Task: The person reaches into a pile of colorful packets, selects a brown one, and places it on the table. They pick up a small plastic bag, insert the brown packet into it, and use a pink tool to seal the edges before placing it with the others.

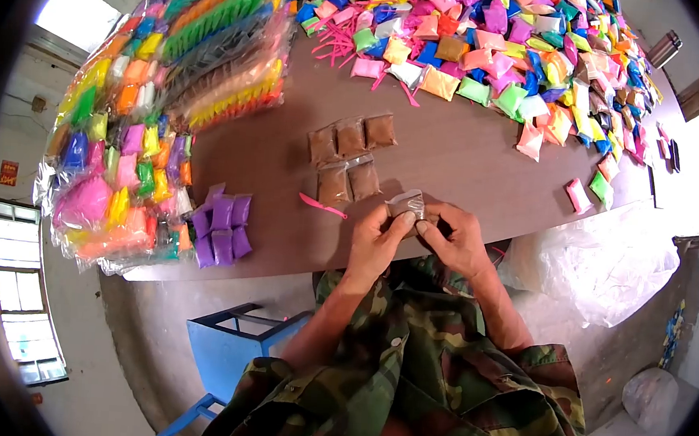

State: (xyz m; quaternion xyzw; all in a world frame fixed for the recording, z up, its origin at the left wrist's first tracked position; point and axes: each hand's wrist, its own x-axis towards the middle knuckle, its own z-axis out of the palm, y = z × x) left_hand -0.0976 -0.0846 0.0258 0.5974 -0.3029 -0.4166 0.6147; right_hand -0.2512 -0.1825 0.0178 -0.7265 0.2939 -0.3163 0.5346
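Observation:
My left hand (375,242) and my right hand (455,238) are close together over the table's front edge. Between them they pinch a small clear plastic packet (406,201), its upper part showing above the thumbs. Fingers and thumbs cover its lower part, so its contents are hard to make out. Just beyond the hands, several brown packets (351,137) lie in two rows on the brown table (263,171). A thin pink plastic stick (323,206) rests left of my left hand.
Purple packets (221,229) lie at the front left beside bagged multicoloured packets (126,162). A large heap of coloured packets (491,50) covers the back, with loose pink sticks (342,35) at its left. A clear plastic bag (598,260) hangs at the right; a blue stool (231,351) stands below.

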